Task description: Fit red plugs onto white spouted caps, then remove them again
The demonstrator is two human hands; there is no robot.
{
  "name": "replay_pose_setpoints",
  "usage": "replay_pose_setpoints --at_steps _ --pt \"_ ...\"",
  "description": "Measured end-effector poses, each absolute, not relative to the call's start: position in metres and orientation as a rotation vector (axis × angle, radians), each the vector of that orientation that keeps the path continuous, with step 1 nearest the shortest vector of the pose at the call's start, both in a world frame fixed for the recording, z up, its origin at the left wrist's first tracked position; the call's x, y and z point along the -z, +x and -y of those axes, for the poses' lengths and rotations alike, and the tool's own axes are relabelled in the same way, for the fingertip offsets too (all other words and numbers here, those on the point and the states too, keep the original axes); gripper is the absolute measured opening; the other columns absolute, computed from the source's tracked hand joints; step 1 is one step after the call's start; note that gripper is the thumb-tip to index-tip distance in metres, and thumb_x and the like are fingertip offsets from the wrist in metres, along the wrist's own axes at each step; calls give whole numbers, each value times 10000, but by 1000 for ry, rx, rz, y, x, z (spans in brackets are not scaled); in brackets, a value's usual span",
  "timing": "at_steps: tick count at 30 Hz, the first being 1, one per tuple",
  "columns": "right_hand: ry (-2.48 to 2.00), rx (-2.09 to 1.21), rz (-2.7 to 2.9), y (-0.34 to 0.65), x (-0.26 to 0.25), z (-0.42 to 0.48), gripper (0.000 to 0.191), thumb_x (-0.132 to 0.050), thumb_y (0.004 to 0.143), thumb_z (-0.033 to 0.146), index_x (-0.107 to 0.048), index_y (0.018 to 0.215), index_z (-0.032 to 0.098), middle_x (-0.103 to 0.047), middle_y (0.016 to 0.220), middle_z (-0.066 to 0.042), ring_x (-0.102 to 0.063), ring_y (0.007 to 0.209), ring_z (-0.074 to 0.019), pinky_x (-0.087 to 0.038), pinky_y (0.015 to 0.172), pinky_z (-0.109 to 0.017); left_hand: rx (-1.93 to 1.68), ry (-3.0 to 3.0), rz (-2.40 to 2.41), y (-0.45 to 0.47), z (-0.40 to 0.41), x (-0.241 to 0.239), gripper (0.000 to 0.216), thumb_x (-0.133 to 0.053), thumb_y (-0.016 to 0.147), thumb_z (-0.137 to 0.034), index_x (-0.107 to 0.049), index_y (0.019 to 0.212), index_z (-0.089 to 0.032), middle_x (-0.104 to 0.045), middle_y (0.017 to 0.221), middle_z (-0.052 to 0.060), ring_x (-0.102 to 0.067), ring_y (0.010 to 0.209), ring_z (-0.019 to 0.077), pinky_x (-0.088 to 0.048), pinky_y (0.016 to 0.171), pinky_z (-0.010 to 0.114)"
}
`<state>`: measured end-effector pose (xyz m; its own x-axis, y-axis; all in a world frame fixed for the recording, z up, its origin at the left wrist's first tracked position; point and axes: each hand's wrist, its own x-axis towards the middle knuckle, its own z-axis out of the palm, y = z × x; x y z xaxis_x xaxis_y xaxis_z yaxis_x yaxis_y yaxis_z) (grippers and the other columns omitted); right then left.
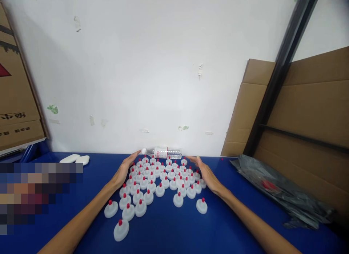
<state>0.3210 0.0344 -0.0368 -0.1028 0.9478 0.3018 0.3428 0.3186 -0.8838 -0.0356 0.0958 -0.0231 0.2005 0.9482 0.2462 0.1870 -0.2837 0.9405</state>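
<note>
Many translucent white round caps with red tips (160, 190) stand in a cluster on the blue table (169, 232). My left hand (124, 173) lies along the left side of the cluster, open, fingers stretched toward the wall. On the right side, my right hand (207, 175) is also open with fingers extended, its palm edge beside the outermost caps. Neither hand grips anything. A clear plastic bottle (174, 153) with a white cap lies on its side behind the cluster, its capped end close to my left fingertips. Several caps sit apart toward the front.
Two white oval objects (82, 160) lie at the back left, near a blurred-out area. Grey plastic sheeting (272, 188) with a red patch rests at the right. Cardboard (308, 112) and a dark metal post (272, 90) stand behind it. A white wall (152, 72) closes the back.
</note>
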Motion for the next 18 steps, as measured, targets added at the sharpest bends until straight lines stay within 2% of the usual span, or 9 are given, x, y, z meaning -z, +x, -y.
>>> replay_pose_setpoints --at_steps 3,7,12,15,18 --pt "-1213 -881 1623 320 36 -47 729 -158 971 732 -485 1465 307 -502 1517 -64 -365 1456 -265 -172 1207 -532 -1127 1641 -1084 -36 -98 25 781 -308 926 -678 -449 1496 -165 -456 1544 108 -347 1471 314 -223 1229 490" --pt "-1206 -1033 1650 316 33 -47 713 -177 955 757 -437 1491 364 -606 1415 -80 -405 1432 -301 -235 1153 -598 -1033 1651 -1072 -36 -97 26 713 -328 935 -676 -481 1481 -243 -541 1479 91 -388 1446 338 -251 1208 537" --pt "-1183 -1088 1640 310 29 -33 728 -173 944 773 -407 1507 376 -579 1443 -88 -410 1427 -307 -284 1130 -580 -1012 1676 -1068 -35 -94 26 690 -313 944 -676 -496 1468 -265 -455 1548 54 -311 1487 320 -181 1233 522" --pt "-1169 -1093 1633 299 30 -30 749 -149 948 768 -405 1514 349 -534 1488 -82 -389 1444 -277 -251 1166 -541 -1025 1692 -1085 -32 -92 25 698 -333 929 -694 -535 1439 -261 -409 1577 31 -256 1507 327 -127 1246 511" --pt "-1150 -1084 1642 286 32 -30 734 -159 961 749 -431 1500 333 -485 1532 -57 -360 1463 -237 -197 1205 -488 -1028 1694 -1101 -26 -88 25 708 -332 919 -712 -539 1435 -273 -405 1578 23 -254 1507 335 -148 1241 521"
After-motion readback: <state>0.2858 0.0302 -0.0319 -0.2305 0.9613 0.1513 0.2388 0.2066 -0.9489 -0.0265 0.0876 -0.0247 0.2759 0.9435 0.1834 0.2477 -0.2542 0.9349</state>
